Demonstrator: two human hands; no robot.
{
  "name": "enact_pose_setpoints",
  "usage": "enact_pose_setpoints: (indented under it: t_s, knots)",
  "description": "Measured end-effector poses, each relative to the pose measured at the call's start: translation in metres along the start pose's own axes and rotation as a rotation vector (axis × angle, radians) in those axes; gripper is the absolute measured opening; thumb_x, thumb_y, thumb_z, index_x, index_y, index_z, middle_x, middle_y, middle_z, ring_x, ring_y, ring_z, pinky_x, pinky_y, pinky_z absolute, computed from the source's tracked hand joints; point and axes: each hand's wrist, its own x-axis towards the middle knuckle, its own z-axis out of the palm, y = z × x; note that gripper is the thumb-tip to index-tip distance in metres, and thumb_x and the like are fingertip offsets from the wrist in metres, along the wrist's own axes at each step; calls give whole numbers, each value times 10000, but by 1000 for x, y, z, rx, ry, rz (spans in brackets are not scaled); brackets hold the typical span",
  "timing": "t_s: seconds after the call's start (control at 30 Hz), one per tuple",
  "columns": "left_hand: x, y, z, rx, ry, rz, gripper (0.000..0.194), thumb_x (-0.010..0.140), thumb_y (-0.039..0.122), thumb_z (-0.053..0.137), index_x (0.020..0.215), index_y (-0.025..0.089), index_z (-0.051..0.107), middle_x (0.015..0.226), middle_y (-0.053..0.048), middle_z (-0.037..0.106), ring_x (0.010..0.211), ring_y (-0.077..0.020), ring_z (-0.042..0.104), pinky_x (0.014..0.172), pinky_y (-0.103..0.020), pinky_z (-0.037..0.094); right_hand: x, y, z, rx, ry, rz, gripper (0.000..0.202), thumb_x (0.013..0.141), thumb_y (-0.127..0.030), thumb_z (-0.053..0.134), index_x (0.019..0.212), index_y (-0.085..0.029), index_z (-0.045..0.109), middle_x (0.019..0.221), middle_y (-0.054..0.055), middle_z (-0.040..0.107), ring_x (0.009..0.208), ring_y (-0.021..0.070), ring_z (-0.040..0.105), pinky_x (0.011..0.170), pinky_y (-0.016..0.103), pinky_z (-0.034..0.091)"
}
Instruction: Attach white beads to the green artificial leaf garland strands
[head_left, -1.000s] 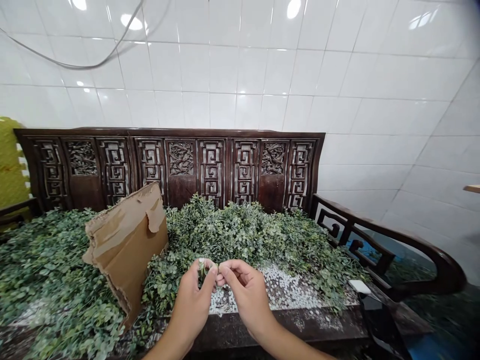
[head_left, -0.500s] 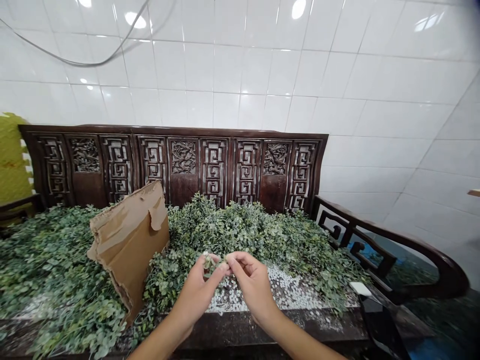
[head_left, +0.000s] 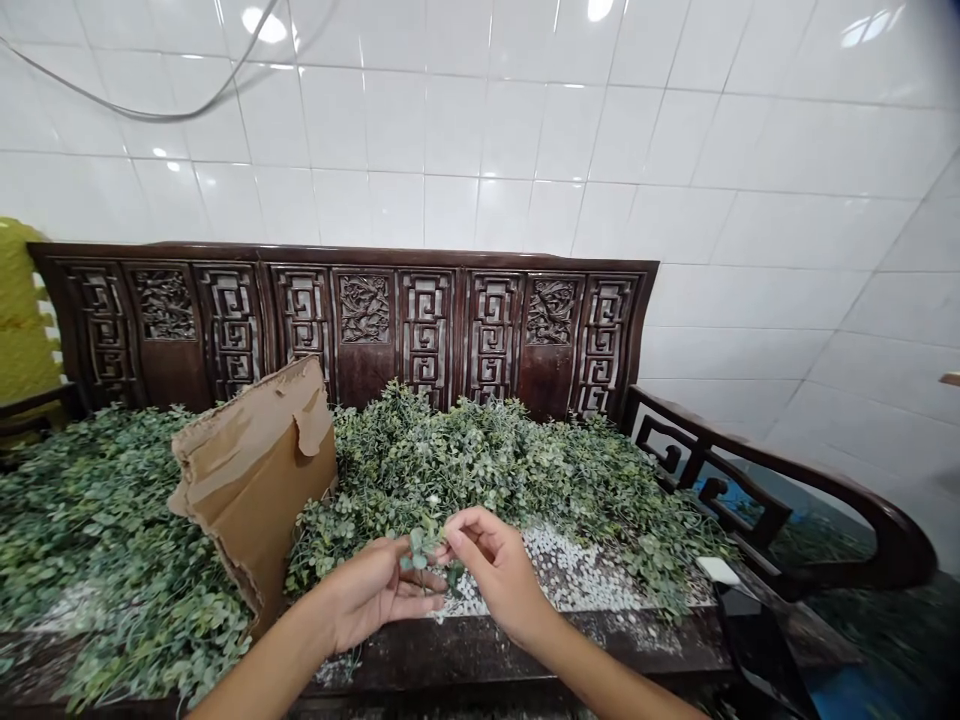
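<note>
In the head view, my right hand (head_left: 501, 572) pinches the stem of a small artificial leaf sprig (head_left: 424, 546) between thumb and fingertips. Its round green leaves hang over the fingers of my left hand (head_left: 366, 596), which is turned palm up with the thumb apart from the fingers. A heap of similar green sprigs (head_left: 495, 450) lies just behind both hands on a dark wooden bench (head_left: 480, 650). Small white bits (head_left: 574, 570) are strewn over the seat beside and beneath my right hand.
An upright, torn cardboard sheet (head_left: 266, 485) divides the greenery, with another leafy heap (head_left: 112, 540) on its left. Toward the right armrest (head_left: 847, 500) are a black phone (head_left: 761, 635) and a small white object (head_left: 718, 570). The carved backrest (head_left: 427, 330) stands before a tiled wall (head_left: 465, 120).
My left hand has loosened from the sprig, moved left and down and turned its palm up. My right hand keeps its pinch, almost in place. The view has shifted slightly.
</note>
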Motion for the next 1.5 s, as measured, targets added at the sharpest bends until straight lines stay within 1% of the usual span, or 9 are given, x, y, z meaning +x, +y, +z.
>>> enact_pose_setpoints:
  t_s: [0.1,0.23,0.33,0.43,0.7,0.97,1.17,1.27,1.5]
  knots:
    - [2,-1,2,-19,-37,153,150,650,164,778,720,132,650,690,-30,687,653,-115,643,714,-219,518,0,-1,-1,16,-114,39,223,857,-398,632,845,-177,611,728,-1,657,664,143,643,680,281,529]
    - [3,4,-3,133,-8,259,182,679,254,762,633,130,636,693,-37,659,647,-113,584,615,-203,446,5,8,-15,-80,-225,91,239,872,-414,599,919,-180,622,767,2,651,672,146,641,668,287,530]
    - [-2,11,-5,148,77,310,205,688,269,742,614,145,595,655,3,579,591,-90,488,565,-198,383,7,33,-36,-544,-228,80,236,943,-348,476,961,-168,626,820,38,659,747,171,647,665,278,518]
    - [-9,16,-5,146,143,255,172,712,281,712,717,156,594,628,52,463,510,-68,359,520,-207,324,0,68,-55,-1191,-374,128,182,911,-188,491,980,-154,656,1005,107,663,895,214,648,754,296,502]
    - [-12,5,2,308,183,301,496,832,512,556,1254,279,441,645,104,272,478,-68,274,467,-182,238,-11,121,-56,-1415,-556,147,234,765,22,502,834,-105,685,980,190,677,964,288,632,777,342,496]
    - [-1,1,-1,622,309,649,412,771,574,548,744,177,656,875,-67,638,848,-231,592,739,-325,479,1,103,-52,-1267,-410,39,175,724,-37,574,853,-137,634,938,123,674,874,232,632,736,295,487]
    - [-1,3,-3,600,314,663,476,785,524,570,1090,162,632,812,-46,683,724,-205,608,690,-305,471,13,58,-39,-799,-141,-3,113,831,-112,501,859,-149,603,743,13,649,679,132,610,602,214,483]
    - [-8,3,4,702,325,726,390,839,501,525,1030,187,654,784,-33,663,737,-207,593,667,-285,452,15,29,-30,-383,-7,-1,131,844,-262,589,853,-155,663,719,12,650,666,141,606,621,249,502]
    - [-23,4,21,807,316,797,279,855,451,522,946,234,671,847,-34,677,796,-222,579,727,-286,441,10,-16,-19,-183,28,-34,238,793,-368,692,948,-197,751,800,44,700,696,161,645,660,301,553]
